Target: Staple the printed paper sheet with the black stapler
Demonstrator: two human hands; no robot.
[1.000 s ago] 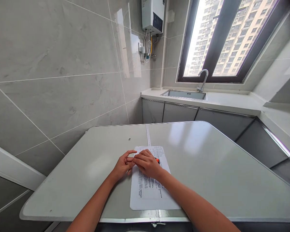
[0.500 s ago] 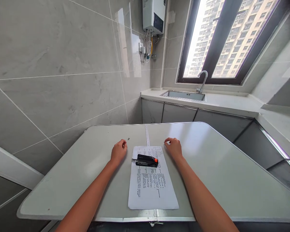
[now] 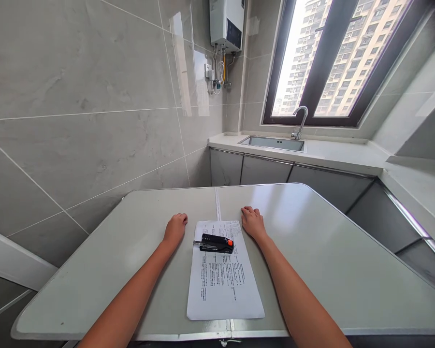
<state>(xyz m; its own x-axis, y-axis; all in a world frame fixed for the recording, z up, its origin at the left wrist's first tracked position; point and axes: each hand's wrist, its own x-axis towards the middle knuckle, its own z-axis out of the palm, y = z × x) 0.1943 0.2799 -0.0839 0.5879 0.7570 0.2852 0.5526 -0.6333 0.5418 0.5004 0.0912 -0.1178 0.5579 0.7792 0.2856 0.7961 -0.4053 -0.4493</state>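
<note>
A black stapler (image 3: 216,243) with an orange-red end lies across a printed sheet of paper (image 3: 224,299), its metal tip pointing left. My left hand (image 3: 175,229) rests on the table left of the paper, fingers curled closed. Whatever may be inside that fist is hidden. On the other side, my right hand (image 3: 253,221) lies palm down by the paper's upper right edge, fingers loosely bent on the tabletop and holding nothing visible. Neither hand touches the stapler.
Under the paper is a pale folding table (image 3: 329,270) with a centre seam and a metal front edge. Beyond it stand a counter with a sink (image 3: 271,142) and a faucet (image 3: 301,121). A tiled wall (image 3: 94,150) borders the left.
Tiny dark bits seen beyond my left hand are no longer visible. Both hands have settled lower, and my right fingers have loosened from a curl. The stapler stays on the paper.
</note>
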